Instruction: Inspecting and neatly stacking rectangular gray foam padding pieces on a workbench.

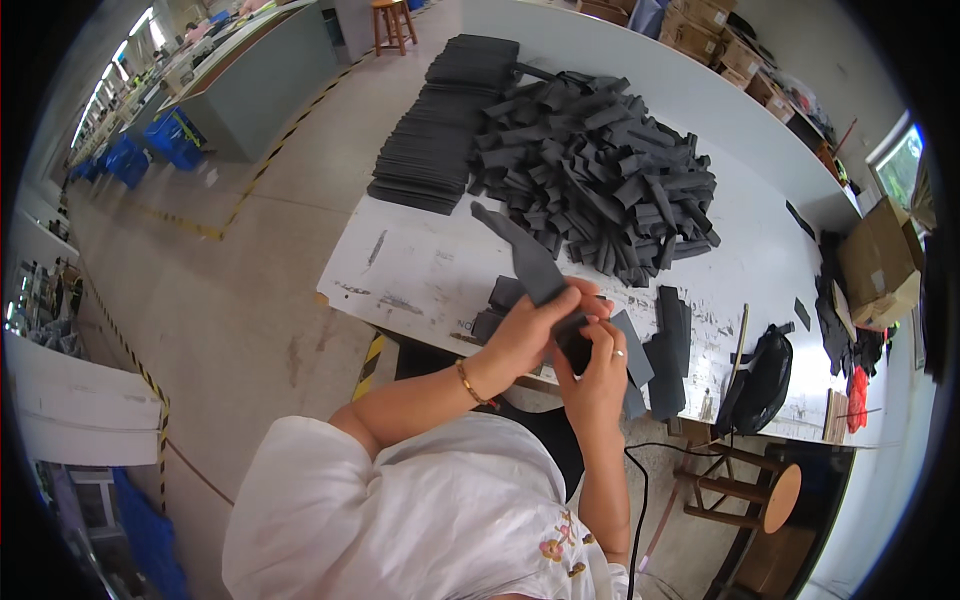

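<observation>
On the white worktop point(420, 250), a neat stack of flat dark-grey strips point(430, 130) lines the left edge's far part; right of it, a loose dark-grey strip heap point(600, 175); a black rounded bag point(766, 378) by the near edge.

Bright, soft light; ceiling lights point(141, 21) at left and a window point(898, 165) at right glow; fisheye distortion curves the counter point(420, 260), and the corners fall black
</observation>
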Available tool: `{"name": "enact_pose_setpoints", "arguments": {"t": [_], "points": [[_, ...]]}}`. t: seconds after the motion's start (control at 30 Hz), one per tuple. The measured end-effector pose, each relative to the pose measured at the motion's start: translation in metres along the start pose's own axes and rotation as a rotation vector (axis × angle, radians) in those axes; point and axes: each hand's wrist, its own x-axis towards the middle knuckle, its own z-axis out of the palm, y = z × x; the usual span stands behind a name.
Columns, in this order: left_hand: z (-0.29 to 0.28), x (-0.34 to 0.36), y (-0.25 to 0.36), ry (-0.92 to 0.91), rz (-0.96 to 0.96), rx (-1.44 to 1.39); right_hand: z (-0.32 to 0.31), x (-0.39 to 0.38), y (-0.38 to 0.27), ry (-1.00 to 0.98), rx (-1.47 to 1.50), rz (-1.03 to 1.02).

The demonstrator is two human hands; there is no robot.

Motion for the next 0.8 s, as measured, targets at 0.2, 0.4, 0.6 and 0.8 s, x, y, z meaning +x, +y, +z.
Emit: {"name": "enact_pose_setpoints", "arguments": {"t": [0.2,0.4,0.6,0.8], "points": [[-0.005,-0.003,-0.021,-0.093,0.016,-0.017,0.007,-0.006,0.016,-0.048,0.151,-0.004],[-0.001,0.001,0.026,0.051,0.118,-0.163,-0.004,-0.004,0.025,-0.038,0.101,-0.114],[0.006,-0.003,0.006,-0.034,0.180,-0.115,-0.003,0.003,0.022,0.055,0.131,-0.171],[0.008,-0.007,-0.006,-0.015,0.155,-0.171,0.001,0.005,0.022,0.053,0.168,-0.182]]}}
